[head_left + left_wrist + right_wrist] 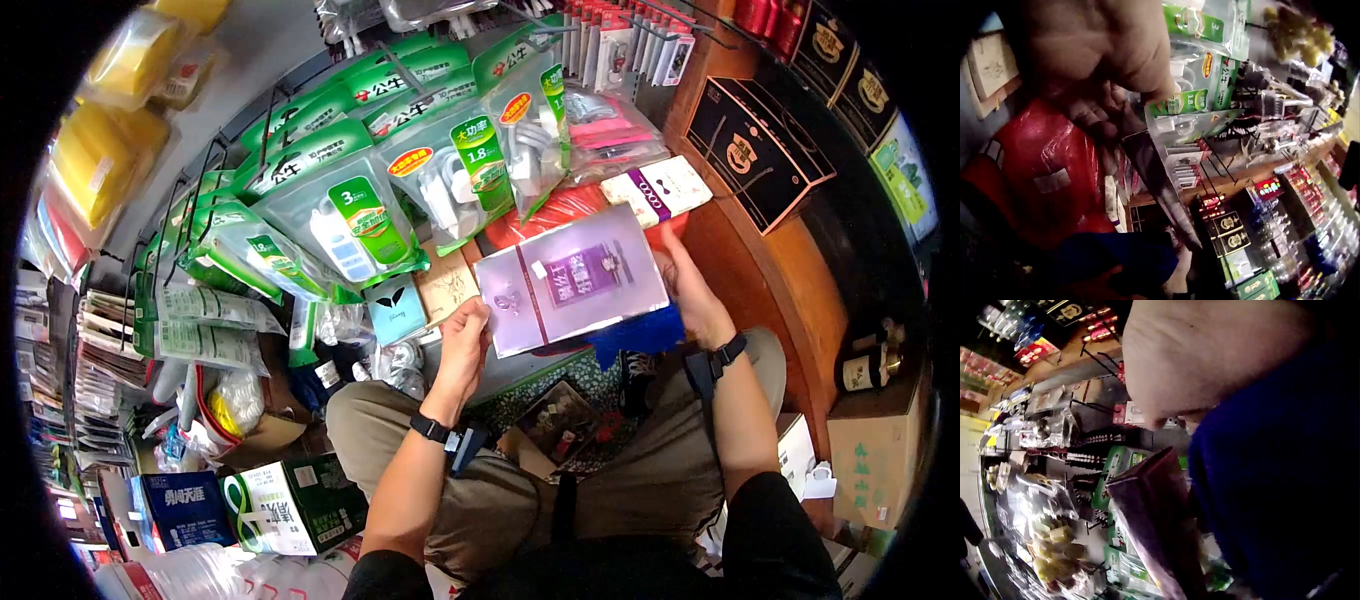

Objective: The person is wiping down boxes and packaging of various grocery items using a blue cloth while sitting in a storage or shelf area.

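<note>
A flat purple box (572, 290) with Chinese print is held up in front of the person's knees. My left hand (462, 350) pinches its left edge, the thumb on the near face. At the right edge my right hand (698, 300) grips the box, its fingers partly hidden behind it. Below the box hangs dark blue cloth (640, 335), which fills much of the right wrist view beside the right hand. In the left wrist view, the box (1163, 194) shows edge-on past the left hand's fingers. Behind the box lies a red plastic-wrapped bundle (540, 222).
Green-topped packs (360, 235) of power strips hang behind the box. A white box with a purple band (657, 190) lies just beyond it. Blue and tan booklets (397, 312) are to its left. Black boxes (745, 150) stand on the wooden shelf at right; cartons (290, 505) sit lower left.
</note>
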### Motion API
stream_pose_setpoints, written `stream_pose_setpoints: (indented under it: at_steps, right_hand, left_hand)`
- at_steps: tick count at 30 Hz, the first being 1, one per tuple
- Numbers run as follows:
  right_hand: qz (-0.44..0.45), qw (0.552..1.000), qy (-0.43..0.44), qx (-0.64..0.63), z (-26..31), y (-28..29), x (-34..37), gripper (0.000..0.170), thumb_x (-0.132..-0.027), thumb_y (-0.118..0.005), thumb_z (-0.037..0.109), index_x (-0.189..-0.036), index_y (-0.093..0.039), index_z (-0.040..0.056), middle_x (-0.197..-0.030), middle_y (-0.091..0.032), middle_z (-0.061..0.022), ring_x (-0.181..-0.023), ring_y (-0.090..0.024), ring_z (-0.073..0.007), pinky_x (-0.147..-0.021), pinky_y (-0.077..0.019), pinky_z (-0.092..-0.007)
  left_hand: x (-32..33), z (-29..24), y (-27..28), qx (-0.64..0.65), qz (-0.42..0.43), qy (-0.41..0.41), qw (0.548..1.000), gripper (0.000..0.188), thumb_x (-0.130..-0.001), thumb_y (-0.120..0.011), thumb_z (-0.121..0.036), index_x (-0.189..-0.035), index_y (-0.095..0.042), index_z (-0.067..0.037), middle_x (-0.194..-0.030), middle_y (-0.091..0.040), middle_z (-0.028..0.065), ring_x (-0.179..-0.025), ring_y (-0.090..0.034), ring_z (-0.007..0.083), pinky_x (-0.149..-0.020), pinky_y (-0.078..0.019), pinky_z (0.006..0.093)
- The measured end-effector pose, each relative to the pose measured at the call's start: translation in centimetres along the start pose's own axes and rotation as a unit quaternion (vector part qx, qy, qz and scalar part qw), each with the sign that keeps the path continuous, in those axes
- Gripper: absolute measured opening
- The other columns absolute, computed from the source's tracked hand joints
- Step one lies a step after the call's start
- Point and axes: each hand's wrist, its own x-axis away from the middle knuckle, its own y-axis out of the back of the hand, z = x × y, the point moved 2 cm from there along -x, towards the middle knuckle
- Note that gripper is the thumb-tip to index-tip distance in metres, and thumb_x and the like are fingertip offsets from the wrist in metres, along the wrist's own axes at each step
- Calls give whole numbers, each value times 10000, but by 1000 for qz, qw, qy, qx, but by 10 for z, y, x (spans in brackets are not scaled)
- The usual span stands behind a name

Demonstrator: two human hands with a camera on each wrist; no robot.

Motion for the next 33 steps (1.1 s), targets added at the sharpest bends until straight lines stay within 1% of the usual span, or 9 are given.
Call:
stream_pose_setpoints:
  at_steps: [2, 3, 4, 6, 9, 12, 19, 23, 33]
  right_hand:
    - [-21, 1000, 20, 6, -20, 14, -12, 630, -1072, -340, 508, -1429, -505, 16, -1256, -674, -150, -1148, -654, -222, -995, -526, -351]
    - [-25, 995, -92, -3, -21, 12, -11, 526, -1066, -408, 380, -1428, -496, 8, -1225, -686, -149, -1136, -650, -214, -998, -516, -361]
    - [96, 986, -28, 131, -28, -1, -11, 452, -1024, -540, 274, -1383, -536, 0, -1165, -708, -126, -1089, -657, -191, -980, -503, -341]
    - [186, 956, 32, 226, -35, -21, -9, 340, -988, -642, 219, -1241, -640, -8, -1128, -718, -110, -1064, -650, -170, -963, -484, -313]
    - [179, 952, 27, 245, -55, -24, -16, 344, -985, -640, 217, -1265, -594, 22, -1055, -699, -65, -1005, -632, -137, -931, -455, -293]
    - [29, 984, 28, 174, -62, -24, -19, 245, -996, -651, 265, -940, -706, 33, -876, -674, -23, -864, -610, -101, -826, -457, -261]
    - [-133, 969, 161, 128, -39, -9, -16, 256, -960, -622, 271, -796, -641, 75, -783, -622, -7, -764, -553, -97, -751, -406, -250]
    - [-245, 965, 95, 20, -11, 51, -17, 323, -918, -647, 370, -737, -612, 105, -708, -585, 4, -613, -538, -110, -558, -415, -255]
    - [-243, 970, 14, 24, 49, 142, -55, 313, -926, -647, 380, -801, -604, 96, -695, -591, -12, -554, -564, -166, -528, -487, -301]
  left_hand:
    - [-1, -1, -1, 29, -21, -7, 999, 173, -1050, -561, -217, -927, -618, -110, -820, -578, -51, -640, -431, 43, -583, -372, 218]
    - [-1, -3, -4, 41, -29, -12, 999, 174, -1049, -558, -209, -915, -613, -113, -813, -575, -52, -640, -429, 42, -583, -374, 218]
    - [0, -5, -8, 47, -32, -16, 998, 172, -1047, -553, -197, -909, -609, -111, -808, -577, -51, -645, -446, 43, -590, -394, 219]
    - [-5, -7, -9, 30, -15, -31, 999, 147, -1043, -555, -195, -952, -616, -97, -872, -614, -37, -726, -518, 52, -666, -453, 233]
    - [-3, -7, -16, -26, 25, -50, 998, 151, -1043, -560, -202, -1037, -634, -71, -957, -675, -11, -832, -625, 77, -785, -543, 271]
    - [-5, 0, -22, -33, 36, -58, 997, 157, -1053, -546, -188, -1033, -631, -58, -937, -679, 2, -814, -631, 88, -773, -551, 282]
    - [-4, 1, -48, -59, 91, -21, 994, 275, -1086, -497, -262, -1221, -575, -36, -1054, -689, 77, -870, -657, 152, -814, -538, 303]
    - [-6, 15, -40, -100, 131, 24, 986, 330, -1095, -459, -302, -1254, -579, -39, -1092, -684, 91, -905, -657, 165, -830, -524, 315]
    - [-1, 25, -33, -153, 159, 68, 973, 363, -1099, -442, -335, -1224, -599, -32, -1065, -696, 78, -882, -654, 145, -812, -512, 302]
